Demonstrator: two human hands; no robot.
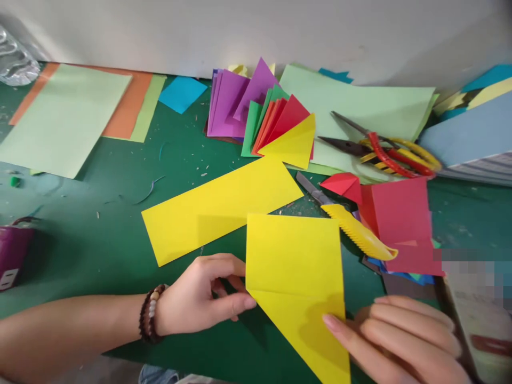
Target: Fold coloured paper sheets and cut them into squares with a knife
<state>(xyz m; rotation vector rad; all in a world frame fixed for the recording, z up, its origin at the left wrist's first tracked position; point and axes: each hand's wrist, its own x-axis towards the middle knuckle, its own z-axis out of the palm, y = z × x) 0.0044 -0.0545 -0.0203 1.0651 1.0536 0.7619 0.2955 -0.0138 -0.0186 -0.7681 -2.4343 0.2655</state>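
Observation:
A folded yellow paper square (pixel 294 266) lies at the front of the green cutting mat (pixel 120 213), its lower part creased into a triangle. My left hand (pixel 200 296), with a bead bracelet at the wrist, pinches the paper's left corner between thumb and fingers. My right hand (pixel 400 341) holds the lower right edge, fingers stretched along the paper with the thumb hidden beneath. A long yellow paper strip (pixel 216 208) lies just behind.
A yellow-handled utility knife (pixel 352 229) and red paper (pixel 400 218) lie to the right. Scissors (pixel 384 149) rest on a light green sheet (pixel 360 106). A fan of folded coloured papers (pixel 260 114) sits at the back, light green sheets (pixel 64 117) at left, a purple object (pixel 14 250) at the left edge.

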